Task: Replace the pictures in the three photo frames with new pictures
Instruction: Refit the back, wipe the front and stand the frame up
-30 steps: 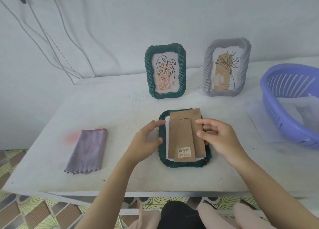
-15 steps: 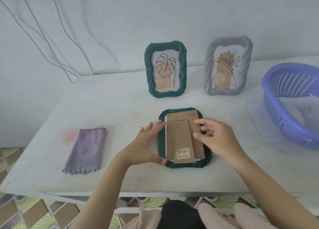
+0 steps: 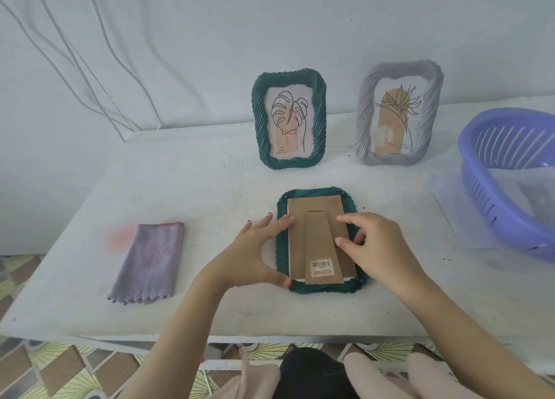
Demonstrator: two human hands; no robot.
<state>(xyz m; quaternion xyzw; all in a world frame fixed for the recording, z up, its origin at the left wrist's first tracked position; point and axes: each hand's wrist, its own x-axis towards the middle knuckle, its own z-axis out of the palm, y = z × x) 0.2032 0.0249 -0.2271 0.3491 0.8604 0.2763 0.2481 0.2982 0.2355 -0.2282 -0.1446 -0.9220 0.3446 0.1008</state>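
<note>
A dark green photo frame (image 3: 322, 288) lies face down at the middle of the white table (image 3: 210, 185). Its brown cardboard backing (image 3: 315, 215), with a stand flap and barcode sticker, sits squarely in it over a white sheet edge. My left hand (image 3: 255, 254) rests along the frame's left rim, fingers straight, thumb at the near left corner. My right hand (image 3: 380, 248) presses bent fingertips on the backing's right side. Behind stand a green frame (image 3: 259, 122) and a grey frame (image 3: 365, 113), each holding a line-drawn plant picture.
A folded purple cloth (image 3: 150, 260) lies at the left of the table. A purple plastic basket (image 3: 480, 194) stands at the right edge on a clear plastic sheet (image 3: 450, 209). White cables hang down the wall at the back left.
The backing, tilted a second ago, now lies straight inside the frame. My left hand moved from the backing's edge down onto the frame's left rim. My right hand shifted slightly lower.
</note>
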